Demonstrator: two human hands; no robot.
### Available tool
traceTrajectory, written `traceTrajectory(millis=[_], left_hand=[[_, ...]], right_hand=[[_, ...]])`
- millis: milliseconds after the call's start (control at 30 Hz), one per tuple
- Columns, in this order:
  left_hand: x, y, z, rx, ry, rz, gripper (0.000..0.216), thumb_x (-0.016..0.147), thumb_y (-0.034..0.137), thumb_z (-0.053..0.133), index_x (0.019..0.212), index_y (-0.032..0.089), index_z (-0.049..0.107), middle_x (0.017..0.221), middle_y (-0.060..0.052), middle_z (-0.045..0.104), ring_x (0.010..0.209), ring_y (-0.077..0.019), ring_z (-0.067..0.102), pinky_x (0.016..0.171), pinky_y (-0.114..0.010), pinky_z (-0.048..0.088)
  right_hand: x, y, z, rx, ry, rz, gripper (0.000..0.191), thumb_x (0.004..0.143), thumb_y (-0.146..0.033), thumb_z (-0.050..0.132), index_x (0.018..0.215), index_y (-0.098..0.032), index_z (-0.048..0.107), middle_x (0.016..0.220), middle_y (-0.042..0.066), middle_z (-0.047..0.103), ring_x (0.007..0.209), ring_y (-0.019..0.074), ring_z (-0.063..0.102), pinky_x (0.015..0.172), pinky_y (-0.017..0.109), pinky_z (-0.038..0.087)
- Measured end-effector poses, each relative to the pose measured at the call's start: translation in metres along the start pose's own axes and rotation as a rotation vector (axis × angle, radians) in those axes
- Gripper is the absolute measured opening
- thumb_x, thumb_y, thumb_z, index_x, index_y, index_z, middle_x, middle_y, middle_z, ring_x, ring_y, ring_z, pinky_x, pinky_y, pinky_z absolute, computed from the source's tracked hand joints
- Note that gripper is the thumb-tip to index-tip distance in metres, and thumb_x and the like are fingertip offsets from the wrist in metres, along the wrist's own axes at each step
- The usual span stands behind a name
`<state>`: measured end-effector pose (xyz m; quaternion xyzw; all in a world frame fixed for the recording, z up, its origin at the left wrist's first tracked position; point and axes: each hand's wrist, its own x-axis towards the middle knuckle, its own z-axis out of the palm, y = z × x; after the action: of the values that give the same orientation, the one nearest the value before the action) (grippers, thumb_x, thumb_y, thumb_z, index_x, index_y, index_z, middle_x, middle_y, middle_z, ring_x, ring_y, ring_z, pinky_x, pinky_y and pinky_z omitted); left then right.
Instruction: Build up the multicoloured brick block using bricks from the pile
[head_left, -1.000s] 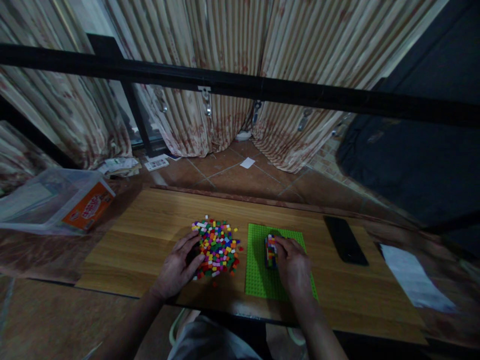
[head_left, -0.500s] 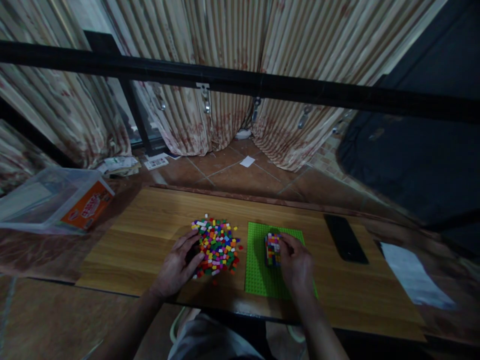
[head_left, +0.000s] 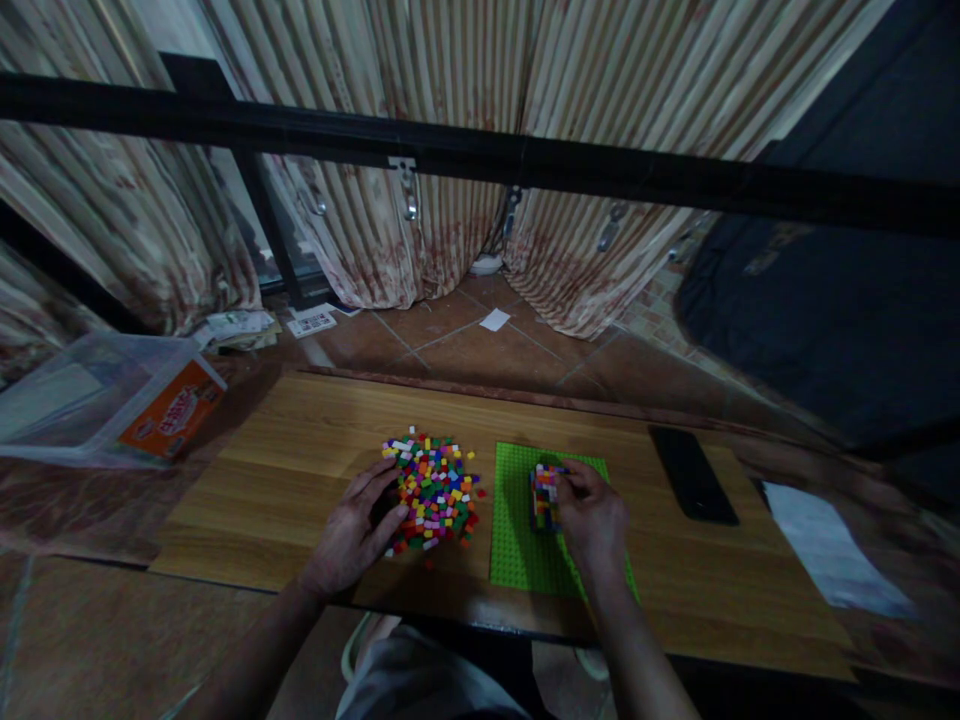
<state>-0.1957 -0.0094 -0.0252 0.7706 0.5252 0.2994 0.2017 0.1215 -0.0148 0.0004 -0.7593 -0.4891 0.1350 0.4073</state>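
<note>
A heap of small coloured bricks (head_left: 435,490) lies in the middle of the wooden table (head_left: 300,470). My left hand (head_left: 356,530) rests at the heap's left edge, fingers loosely curled and touching the bricks. To the right lies a green baseplate (head_left: 517,550) with a small multicoloured block tower (head_left: 541,497) standing on it. My right hand (head_left: 592,515) is at the tower's right side, fingertips pinched together on its top.
A black phone (head_left: 691,475) lies right of the baseplate, and a white sheet (head_left: 825,550) further right. A clear plastic box with an orange label (head_left: 112,405) stands left of the table. Striped curtains and a tiled floor lie beyond the far edge.
My right hand has shifted from beside the tower up to its top, fingers now pinching there. My left hand has stayed at the heap.
</note>
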Motion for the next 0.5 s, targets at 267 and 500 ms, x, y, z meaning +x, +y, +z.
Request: traceTrajectory(millis=[267, 500], left_hand=[[0.0007, -0.0017, 0.0011, 0.014, -0.001, 0.011, 0.044, 0.090, 0.039, 0.054, 0.131, 0.021, 0.053, 0.142, -0.011, 0.051, 0.131, -0.0278, 0.048, 0.109, -0.049, 0.043], [0.0007, 0.0023, -0.0010, 0.007, 0.006, 0.018, 0.042, 0.090, 0.039, 0.053, 0.129, 0.021, 0.054, 0.141, -0.012, 0.051, 0.130, -0.0281, 0.049, 0.109, -0.050, 0.044]], right_hand=[[-0.0007, 0.0010, 0.0023, 0.010, 0.012, -0.029, 0.038, 0.083, -0.039, 0.050, 0.104, -0.014, 0.070, 0.077, 0.009, 0.075, 0.065, 0.0227, 0.068, 0.062, 0.033, 0.047], [-0.0087, 0.0040, 0.0039, 0.040, 0.049, -0.049, 0.038, 0.086, -0.041, 0.052, 0.107, -0.013, 0.068, 0.084, 0.010, 0.075, 0.072, 0.0237, 0.069, 0.067, 0.035, 0.050]])
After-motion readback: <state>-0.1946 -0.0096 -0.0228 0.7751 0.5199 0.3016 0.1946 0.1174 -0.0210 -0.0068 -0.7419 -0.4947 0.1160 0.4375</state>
